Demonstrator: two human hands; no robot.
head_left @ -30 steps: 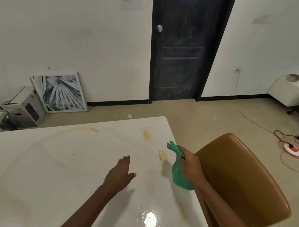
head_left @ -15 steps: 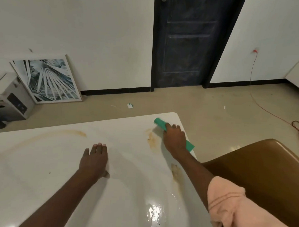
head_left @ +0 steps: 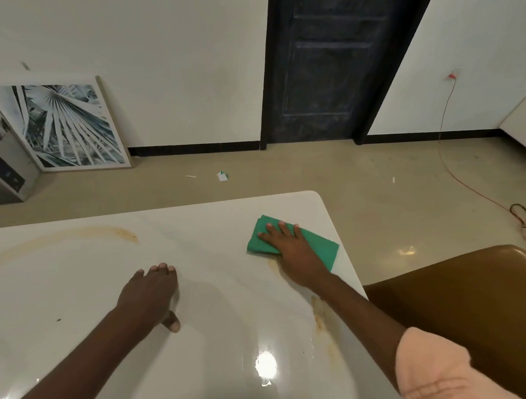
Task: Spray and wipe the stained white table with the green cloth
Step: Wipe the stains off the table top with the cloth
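My flat right hand [head_left: 292,255] has pushed the folded green cloth [head_left: 320,247] left over the stain, hiding it; my left hand [head_left: 149,297] stays flat on the glossy white table [head_left: 71,281].

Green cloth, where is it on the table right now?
In the head view the green cloth lies flat near the white table's far right corner, under the right hand, beside the brown chair.

Left hand [head_left: 149,294] flat, fingers straight, right hand [head_left: 292,252] flat, arm outstretched, fingers spread
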